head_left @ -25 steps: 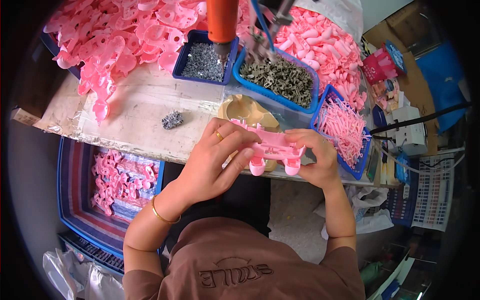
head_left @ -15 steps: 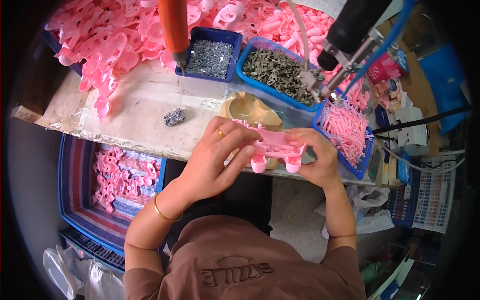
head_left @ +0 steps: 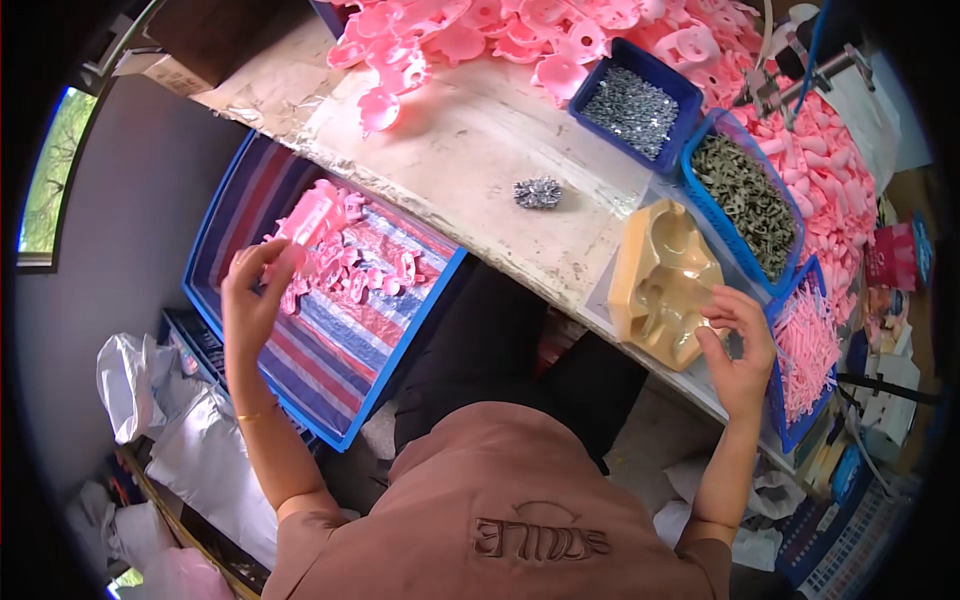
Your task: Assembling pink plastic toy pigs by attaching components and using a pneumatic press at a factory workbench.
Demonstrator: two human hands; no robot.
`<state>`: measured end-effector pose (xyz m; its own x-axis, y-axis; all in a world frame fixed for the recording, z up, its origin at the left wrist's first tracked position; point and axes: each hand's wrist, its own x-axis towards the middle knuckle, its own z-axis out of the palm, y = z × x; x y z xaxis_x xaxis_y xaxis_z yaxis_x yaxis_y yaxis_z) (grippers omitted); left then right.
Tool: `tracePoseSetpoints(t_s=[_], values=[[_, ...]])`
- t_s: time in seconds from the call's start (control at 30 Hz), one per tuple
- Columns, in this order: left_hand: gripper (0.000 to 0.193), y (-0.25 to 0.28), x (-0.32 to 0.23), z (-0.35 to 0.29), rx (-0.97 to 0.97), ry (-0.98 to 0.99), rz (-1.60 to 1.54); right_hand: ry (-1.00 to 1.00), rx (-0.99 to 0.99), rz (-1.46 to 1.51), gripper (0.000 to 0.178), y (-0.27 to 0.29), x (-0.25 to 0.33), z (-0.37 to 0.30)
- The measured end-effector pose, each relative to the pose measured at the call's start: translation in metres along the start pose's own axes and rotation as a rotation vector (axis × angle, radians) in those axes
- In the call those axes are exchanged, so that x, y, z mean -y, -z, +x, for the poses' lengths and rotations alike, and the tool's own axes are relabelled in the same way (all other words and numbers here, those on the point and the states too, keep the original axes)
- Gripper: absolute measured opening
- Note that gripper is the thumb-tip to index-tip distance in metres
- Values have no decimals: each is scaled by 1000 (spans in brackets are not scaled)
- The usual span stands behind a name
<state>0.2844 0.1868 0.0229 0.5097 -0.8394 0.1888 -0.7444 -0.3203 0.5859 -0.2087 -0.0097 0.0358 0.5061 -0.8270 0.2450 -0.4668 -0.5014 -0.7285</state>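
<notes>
My left hand (head_left: 258, 290) reaches over a striped-lined blue bin at the left. Its thumb and fingers close on the near end of a pink plastic toy body (head_left: 312, 214), which lies tilted over other pink parts; the exact contact is partly blurred. At the right, my right hand (head_left: 740, 355) is open, fingers curved and apart, with nothing in it. It hovers beside the near right edge of a tan moulded holding block (head_left: 640, 290), whose hollows hold no pink part. A small heap of silver screws (head_left: 538, 193) lies on the worktable.
The striped-lined bin (head_left: 345, 395) stands below the table edge (head_left: 470, 235). Along the far side are a dark blue tray of screws (head_left: 655, 155), a blue basket of dark metal clips (head_left: 775, 280), a tray of thin pink sticks (head_left: 805, 350) and a big pile of pink shells (head_left: 530, 25).
The pink toy body has gone from between both hands, over the block, to the bin with my left hand. My right hand has let go of it. The view has swung left.
</notes>
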Motion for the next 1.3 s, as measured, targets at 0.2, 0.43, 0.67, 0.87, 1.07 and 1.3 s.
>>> tracePoseSetpoints(t_s=[0.2,0.43,0.67,0.87,1.07,1.3], values=[[83,-156,141,-88,756,434,183,-5,8,-17,31,-8,10,6],[53,-244,153,-156,918,339,492,-127,-2,-139,10,-2,13,-14],[20,-281,145,-152,980,196,557,-163,-75,-100,9,0,9,-25],[29,-279,214,-172,862,175,256,-67,-12,-74,11,5,-12,9],[26,-204,68,-57,565,-9,-15,-262,-354,-21,14,93,-100,75],[29,-132,-88,-17,41,-463,-78,-89,-593,-774,28,107,-224,194]])
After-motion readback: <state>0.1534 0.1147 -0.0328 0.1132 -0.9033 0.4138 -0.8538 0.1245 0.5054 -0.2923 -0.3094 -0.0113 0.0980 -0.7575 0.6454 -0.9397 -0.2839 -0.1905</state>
